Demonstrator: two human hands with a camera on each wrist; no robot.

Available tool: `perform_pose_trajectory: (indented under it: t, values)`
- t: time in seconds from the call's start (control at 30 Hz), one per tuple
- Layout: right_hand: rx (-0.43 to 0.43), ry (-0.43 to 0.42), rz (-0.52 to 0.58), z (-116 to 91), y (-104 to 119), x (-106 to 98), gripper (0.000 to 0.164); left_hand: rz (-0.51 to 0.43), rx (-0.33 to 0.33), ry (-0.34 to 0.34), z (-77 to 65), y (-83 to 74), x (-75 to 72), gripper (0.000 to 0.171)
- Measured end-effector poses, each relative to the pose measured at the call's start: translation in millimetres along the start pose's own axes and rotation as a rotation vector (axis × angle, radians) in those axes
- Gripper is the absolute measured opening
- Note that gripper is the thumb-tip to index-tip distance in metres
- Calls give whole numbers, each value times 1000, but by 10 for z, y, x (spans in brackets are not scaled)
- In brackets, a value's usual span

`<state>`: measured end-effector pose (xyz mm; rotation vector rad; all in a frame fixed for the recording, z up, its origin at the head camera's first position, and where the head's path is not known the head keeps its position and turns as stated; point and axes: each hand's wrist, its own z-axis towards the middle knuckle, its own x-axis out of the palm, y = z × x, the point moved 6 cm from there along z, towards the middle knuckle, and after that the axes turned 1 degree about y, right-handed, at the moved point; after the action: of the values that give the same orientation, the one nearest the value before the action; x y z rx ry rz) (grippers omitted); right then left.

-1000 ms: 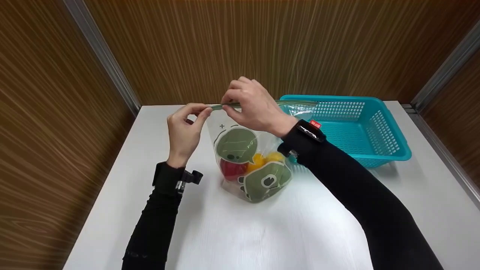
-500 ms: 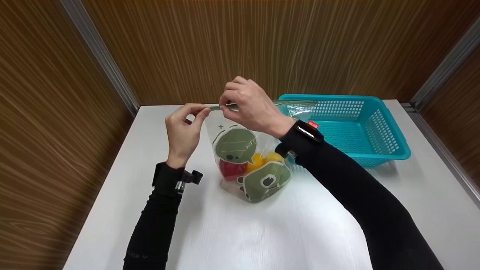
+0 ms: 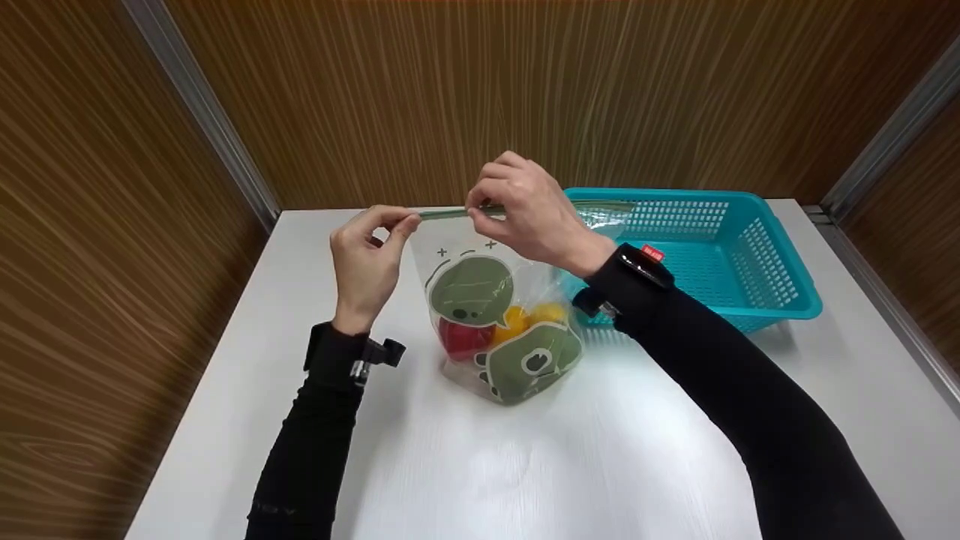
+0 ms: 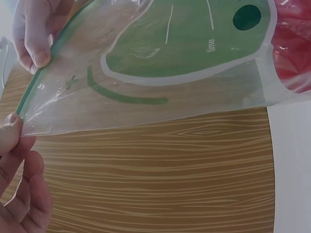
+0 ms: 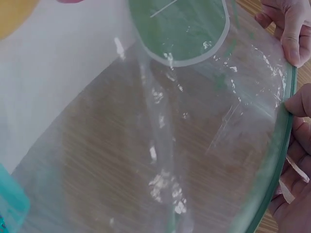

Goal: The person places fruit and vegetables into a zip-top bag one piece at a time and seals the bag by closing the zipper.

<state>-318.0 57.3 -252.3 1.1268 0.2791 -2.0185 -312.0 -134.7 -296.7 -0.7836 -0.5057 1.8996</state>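
Note:
A clear zip bag (image 3: 472, 292) printed with a green cartoon dinosaur stands on the white table. Inside it are a red item (image 3: 463, 339) and yellow-orange ones (image 3: 517, 322), like fruit. My left hand (image 3: 369, 259) pinches the bag's top left corner between thumb and forefinger. Farther right along the green zip strip (image 4: 41, 73), my right hand (image 3: 525, 210) pinches the strip the same way, its other fingers curled above. Right of that hand the strip (image 5: 277, 165) bows outward, seen close up in the right wrist view.
A turquoise plastic basket (image 3: 806, 289) stands at the back right, partly behind the bag and right forearm. Wood-grain panels (image 3: 420, 97) rise behind the table (image 3: 480, 465) and on both sides.
My right hand first slid slightly left, then moved right along the zip strip, baring more of it between the hands. My left hand stays at the corner.

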Motion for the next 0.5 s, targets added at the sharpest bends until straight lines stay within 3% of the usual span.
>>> perform_pose_trajectory:
  t: [0.33,0.5]
  values:
    - [-4,-30,-10,-97,-101,-71,15,8,-47,-16,-1,12,-38,15]
    - [1,-41,-10,-154,-178,-100,15,4,-64,-24,-5,-152,-92,12]
